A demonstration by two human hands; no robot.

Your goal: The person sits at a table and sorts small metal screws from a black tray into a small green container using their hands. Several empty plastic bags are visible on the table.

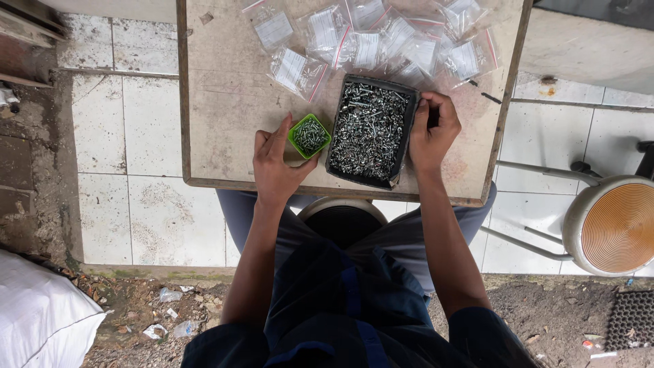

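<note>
On the worktop [225, 116], a small green cup [309, 135] partly filled with screws is pinched by the left hand [276, 163], while the right hand [432, 129] is curled on the black tray [371, 131], full beside sealed bags [381, 44].

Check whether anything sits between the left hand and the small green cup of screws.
Nothing visible does. The left hand already touches the green cup of screws, its fingers against the cup's left side. The black tray of screws sits just right of the cup, held by the right hand.
</note>
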